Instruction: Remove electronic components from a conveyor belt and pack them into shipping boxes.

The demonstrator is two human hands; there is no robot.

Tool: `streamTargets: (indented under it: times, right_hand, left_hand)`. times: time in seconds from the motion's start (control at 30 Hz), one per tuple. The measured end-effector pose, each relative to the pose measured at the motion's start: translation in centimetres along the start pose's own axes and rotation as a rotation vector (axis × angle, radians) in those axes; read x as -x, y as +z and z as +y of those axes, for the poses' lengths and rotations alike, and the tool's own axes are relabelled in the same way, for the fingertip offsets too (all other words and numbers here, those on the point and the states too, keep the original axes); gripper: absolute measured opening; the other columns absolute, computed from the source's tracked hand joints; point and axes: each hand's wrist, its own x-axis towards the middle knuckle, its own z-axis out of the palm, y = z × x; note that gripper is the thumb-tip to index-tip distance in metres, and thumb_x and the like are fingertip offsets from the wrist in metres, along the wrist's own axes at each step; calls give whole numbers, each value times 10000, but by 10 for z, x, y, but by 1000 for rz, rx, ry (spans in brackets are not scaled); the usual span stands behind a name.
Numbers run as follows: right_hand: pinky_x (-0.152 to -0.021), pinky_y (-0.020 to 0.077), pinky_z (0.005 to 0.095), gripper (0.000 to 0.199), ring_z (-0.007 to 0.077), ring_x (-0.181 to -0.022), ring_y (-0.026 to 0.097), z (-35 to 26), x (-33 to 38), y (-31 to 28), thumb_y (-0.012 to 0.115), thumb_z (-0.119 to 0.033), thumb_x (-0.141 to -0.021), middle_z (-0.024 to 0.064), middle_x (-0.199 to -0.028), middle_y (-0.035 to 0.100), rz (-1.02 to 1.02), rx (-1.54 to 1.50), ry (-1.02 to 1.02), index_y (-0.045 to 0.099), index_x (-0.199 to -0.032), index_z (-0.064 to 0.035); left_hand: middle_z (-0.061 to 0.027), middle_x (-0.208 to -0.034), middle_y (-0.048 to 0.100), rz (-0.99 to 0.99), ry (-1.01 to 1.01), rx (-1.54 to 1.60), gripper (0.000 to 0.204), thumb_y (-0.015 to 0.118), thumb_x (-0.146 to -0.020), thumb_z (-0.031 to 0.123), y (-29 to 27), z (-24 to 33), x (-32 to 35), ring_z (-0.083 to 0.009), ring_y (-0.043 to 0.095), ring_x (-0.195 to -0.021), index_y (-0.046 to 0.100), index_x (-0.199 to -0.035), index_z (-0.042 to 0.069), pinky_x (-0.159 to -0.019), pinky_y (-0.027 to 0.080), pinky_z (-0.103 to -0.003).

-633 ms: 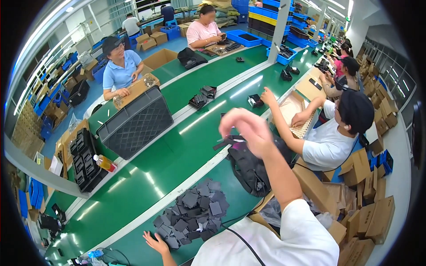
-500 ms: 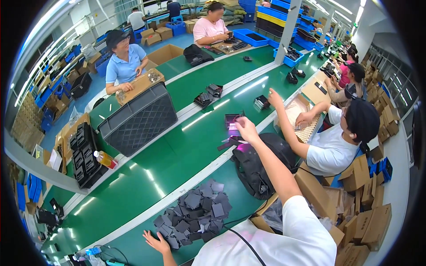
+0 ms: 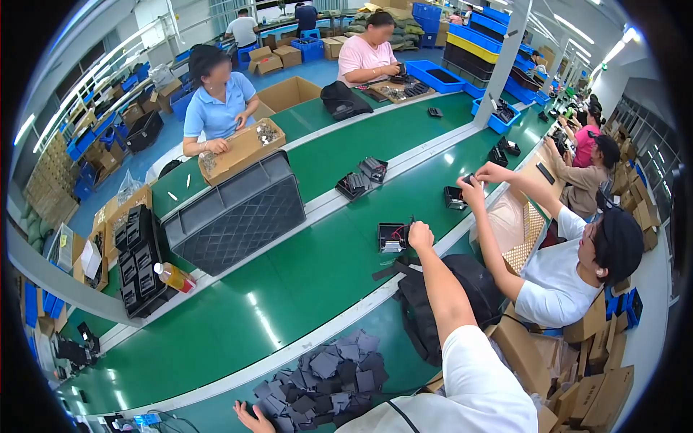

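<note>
My right hand [image 3: 421,236] is stretched out over the green conveyor belt, its fingers closed at the right edge of a small open black plastic case [image 3: 393,238]. Red wires and a pale, shiny part show inside that case. Low in the view, my left hand [image 3: 253,417] is open and empty, palm up with fingers spread. It lies beside a heap of thin dark grey square pads [image 3: 321,379] on the near bench.
A black backpack [image 3: 451,296] lies under my right forearm. To my right a co-worker in white handles a small part above another black case [image 3: 455,198]. Across the belt stand a large dark crate [image 3: 238,216] and a drink bottle [image 3: 173,277].
My right hand has come down from above the black case to its right edge, and its fingers have closed. My left hand stays open by the pads. The whole view has shifted.
</note>
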Motion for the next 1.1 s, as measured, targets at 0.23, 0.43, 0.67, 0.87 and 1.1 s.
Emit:
streamTargets:
  times: [0.23, 0.43, 0.67, 0.87, 1.1]
  right_hand:
    - [-758, 514, 546, 230, 360, -1148, 533, -43, 62, 25, 527, -202, -882, 187, -1274, 534, 267, 417, -544, 645, -954, -17]
    - [-781, 493, 536, 345, 372, -1200, 481, -69, 94, 54, 641, -239, -791, 170, -1315, 502, 267, 302, -452, 565, -1046, -18]
    - [-767, 474, 548, 394, 377, -1116, 498, -65, 108, 32, 670, -281, -723, 181, -1224, 511, -24, -131, -370, 527, -999, -40]
    - [-924, 433, 405, 335, 373, -1125, 485, -101, 261, -96, 692, -153, -658, 189, -1244, 491, -447, -631, -1203, 494, -911, -59]
    - [-1004, 392, 437, 356, 361, -1277, 389, -91, 388, -179, 699, -100, -629, 152, -1346, 436, -716, -670, -1576, 533, -943, -80]
  left_hand:
    - [-231, -1292, 520, -6, 43, 28, 397, 553, -911, 178, 6, 7, -11, -389, 462, -1203, 517, -1241, -40, -1080, 313, -423]
    - [-172, -1397, 445, -151, 72, 185, 345, 500, -884, 71, -4, 73, -30, -350, 337, -1365, 495, -1226, 22, -1118, 246, -430]
    - [-161, -1348, 497, -295, 127, 499, 380, 498, -874, 49, -26, 155, -41, -326, 413, -1312, 492, -1252, 18, -1098, 286, -406]
    - [-168, -1323, 519, -405, -231, 958, 400, 447, -976, 232, -43, 234, -50, -284, 508, -1213, 480, -1306, 8, -1037, 368, -387]
    - [-149, -1311, 537, -1263, -668, 1390, 587, 410, -972, 528, -35, 215, -48, -261, 614, -1041, 534, -1292, 53, -875, 479, -332]
